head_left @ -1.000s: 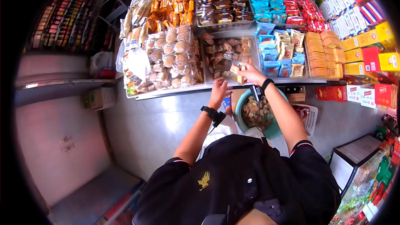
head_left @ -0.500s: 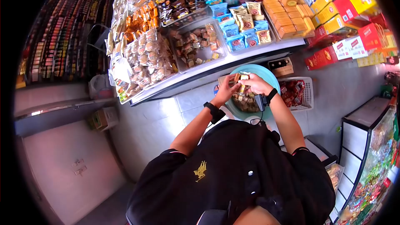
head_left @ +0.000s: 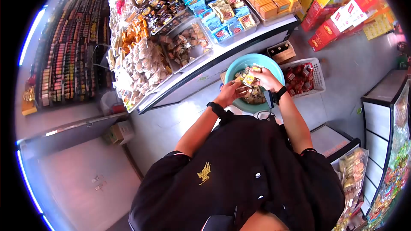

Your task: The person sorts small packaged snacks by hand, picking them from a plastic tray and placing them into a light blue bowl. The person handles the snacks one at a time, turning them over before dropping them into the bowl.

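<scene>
A round turquoise basin (head_left: 277, 69) stands on the floor in front of me, with many small wrapped snacks (head_left: 254, 96) inside. Over its right part, my right hand (head_left: 266, 79) is closed on small yellow-and-white packets (head_left: 249, 79). My left hand (head_left: 231, 93) is at the basin's left edge, palm turned toward the packets, its fingers spread and near them. Whether its fingertips touch a packet is too small to tell. Both wrists wear black bands.
A display counter (head_left: 222, 55) with trays of wrapped snacks runs behind the basin. Right of the basin are a white basket (head_left: 320, 77) of red packets and a small wooden box (head_left: 283, 55). Red cartons (head_left: 324, 35) stand at the upper right, a shelf unit (head_left: 376, 134) at the right.
The view has shifted and turned a little. My hands have moved apart; my left hand has opened and drawn back from the packets, while my right hand keeps hold of some.
</scene>
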Action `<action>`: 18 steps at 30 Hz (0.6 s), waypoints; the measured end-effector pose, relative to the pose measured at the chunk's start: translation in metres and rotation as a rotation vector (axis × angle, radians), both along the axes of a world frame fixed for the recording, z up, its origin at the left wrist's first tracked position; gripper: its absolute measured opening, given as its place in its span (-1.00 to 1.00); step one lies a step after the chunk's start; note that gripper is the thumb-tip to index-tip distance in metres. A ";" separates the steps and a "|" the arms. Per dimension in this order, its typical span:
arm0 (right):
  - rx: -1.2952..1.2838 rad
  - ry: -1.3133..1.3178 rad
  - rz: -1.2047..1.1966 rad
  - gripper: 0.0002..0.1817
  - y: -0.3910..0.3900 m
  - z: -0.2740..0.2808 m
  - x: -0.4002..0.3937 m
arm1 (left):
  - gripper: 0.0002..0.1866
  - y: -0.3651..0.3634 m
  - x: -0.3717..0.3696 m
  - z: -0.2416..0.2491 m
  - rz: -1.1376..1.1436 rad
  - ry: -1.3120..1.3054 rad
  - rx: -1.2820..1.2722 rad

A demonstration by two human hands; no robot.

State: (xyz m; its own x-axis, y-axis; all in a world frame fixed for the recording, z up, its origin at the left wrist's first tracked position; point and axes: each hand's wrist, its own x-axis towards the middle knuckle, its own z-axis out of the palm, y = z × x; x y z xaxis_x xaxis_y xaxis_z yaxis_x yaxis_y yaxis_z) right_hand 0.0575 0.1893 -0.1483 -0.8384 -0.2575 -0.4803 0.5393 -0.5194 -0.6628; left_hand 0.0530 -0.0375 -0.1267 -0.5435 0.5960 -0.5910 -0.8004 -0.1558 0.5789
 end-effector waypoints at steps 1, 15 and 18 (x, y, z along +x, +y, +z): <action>0.006 0.010 -0.010 -0.73 0.000 -0.004 0.004 | -0.73 0.005 0.002 -0.007 -0.040 0.060 -0.022; 0.353 -0.021 0.036 -0.57 -0.005 -0.018 0.012 | -0.68 -0.011 0.002 -0.108 -0.272 1.188 -0.113; 0.369 -0.159 0.084 -0.57 -0.002 -0.025 0.010 | -0.68 -0.030 -0.003 -0.124 -0.475 1.627 -0.346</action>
State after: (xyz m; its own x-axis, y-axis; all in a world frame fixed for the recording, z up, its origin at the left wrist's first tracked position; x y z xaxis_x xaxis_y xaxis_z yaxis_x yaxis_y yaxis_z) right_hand 0.0676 0.1870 -0.1738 -0.7300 -0.1077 -0.6749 0.6801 -0.2123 -0.7017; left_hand 0.0500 -0.0674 -0.2502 -0.4940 0.8421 0.2164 0.6558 0.1975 0.7286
